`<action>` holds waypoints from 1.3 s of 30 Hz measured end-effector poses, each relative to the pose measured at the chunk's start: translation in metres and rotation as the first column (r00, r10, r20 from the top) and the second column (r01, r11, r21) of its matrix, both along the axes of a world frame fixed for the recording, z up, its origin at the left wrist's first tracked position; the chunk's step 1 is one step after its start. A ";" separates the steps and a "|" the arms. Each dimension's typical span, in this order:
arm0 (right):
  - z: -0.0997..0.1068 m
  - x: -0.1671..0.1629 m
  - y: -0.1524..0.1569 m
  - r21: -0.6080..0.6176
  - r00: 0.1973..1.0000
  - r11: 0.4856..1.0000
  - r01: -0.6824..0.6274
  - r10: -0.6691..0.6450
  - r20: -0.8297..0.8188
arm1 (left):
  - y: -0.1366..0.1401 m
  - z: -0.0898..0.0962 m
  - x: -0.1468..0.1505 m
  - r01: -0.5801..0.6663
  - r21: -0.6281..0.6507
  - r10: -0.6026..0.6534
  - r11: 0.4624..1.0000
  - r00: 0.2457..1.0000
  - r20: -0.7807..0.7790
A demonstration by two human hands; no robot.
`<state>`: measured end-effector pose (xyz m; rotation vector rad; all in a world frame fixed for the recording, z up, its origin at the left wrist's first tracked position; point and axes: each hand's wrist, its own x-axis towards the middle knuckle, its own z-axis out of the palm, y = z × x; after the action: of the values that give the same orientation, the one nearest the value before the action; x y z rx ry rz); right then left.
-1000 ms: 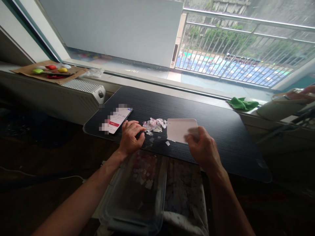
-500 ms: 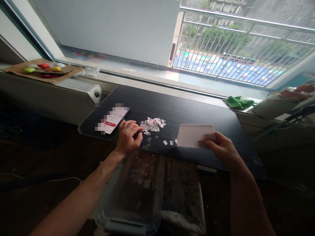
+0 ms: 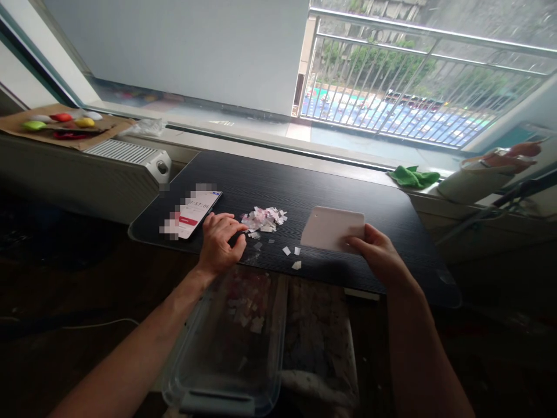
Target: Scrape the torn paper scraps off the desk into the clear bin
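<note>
In my right hand (image 3: 383,255) is a flat white plastic scraper (image 3: 333,229) with a small hole near one corner. Fingers and thumb grip its right end, and it is held tilted over the table. My left hand (image 3: 221,242) rests at the table's near edge, fingers loosely bent and thumb apart, with nothing visible in it. Its fingertips are beside a heap of small white and pinkish paper scraps (image 3: 264,219). Between the heap and the scraper lie a few loose scraps, one a cream paper piece (image 3: 296,265) close to the near edge.
The dark table (image 3: 348,186) carries a phone (image 3: 198,217) showing a timer. Below its near edge sits a clear plastic bin (image 3: 226,366) with scraps inside. A green cloth (image 3: 413,177) lies on the sill; a radiator (image 3: 130,159) stands left.
The scraper has lifted slightly away from the near edge and tilted. A cream scrap now shows in front of it. My left hand has kept its place by the heap, while the view shifted slightly.
</note>
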<state>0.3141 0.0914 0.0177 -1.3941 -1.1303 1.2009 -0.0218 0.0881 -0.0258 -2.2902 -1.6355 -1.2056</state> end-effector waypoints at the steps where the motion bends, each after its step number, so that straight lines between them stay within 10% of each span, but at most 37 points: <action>1: 0.000 -0.007 0.004 0.009 0.999 0.999 -0.036 0.037 -0.029 | 0.000 0.000 0.000 -0.001 0.004 0.001 1.000 1.000 0.002; 11: -0.003 -0.033 0.027 -0.054 0.958 0.957 -0.285 0.285 0.007 | 0.001 -0.001 -0.002 -0.009 0.011 0.009 1.000 1.000 0.009; 39: 0.010 0.019 -0.003 -0.193 0.949 0.946 -0.259 0.286 0.129 | 0.001 0.000 -0.001 -0.007 -0.004 0.007 1.000 0.999 0.036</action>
<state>0.3330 0.0883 0.0274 -1.5190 -1.3915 1.4352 -0.0224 0.0889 -0.0255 -2.2765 -1.6573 -1.2505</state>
